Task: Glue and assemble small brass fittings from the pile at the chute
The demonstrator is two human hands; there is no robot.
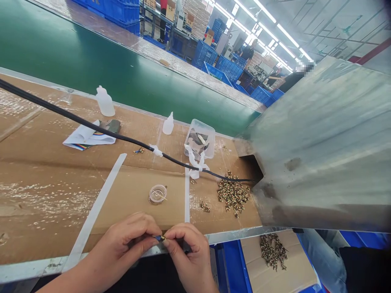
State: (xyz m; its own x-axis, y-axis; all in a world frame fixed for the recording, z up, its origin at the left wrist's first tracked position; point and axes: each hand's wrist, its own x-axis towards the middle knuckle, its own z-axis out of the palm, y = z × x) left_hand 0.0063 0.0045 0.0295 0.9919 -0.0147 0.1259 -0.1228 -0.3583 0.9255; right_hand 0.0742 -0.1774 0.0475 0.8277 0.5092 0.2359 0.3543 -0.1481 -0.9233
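Note:
At the table's front edge, my left hand (131, 240) pinches the blue end of a small blue and brass-coloured part (159, 237). My right hand (187, 248) holds the brass end of that same part between thumb and forefinger. Just beyond the hands, a small round clear dish (157, 194) with a thin stick in it rests on the cardboard. A large heap of small dark and brass parts (233, 191) lies to the right, with a smaller cluster (205, 207) beside it.
A black cable (137, 142) crosses the table. Behind it stand two white bottles (105, 101) and a clear box (200, 140). A green belt (128, 69) runs beyond. A metal panel (320, 154) rises at the right, above a cardboard-topped crate (253, 260) and a person's leg (320, 252).

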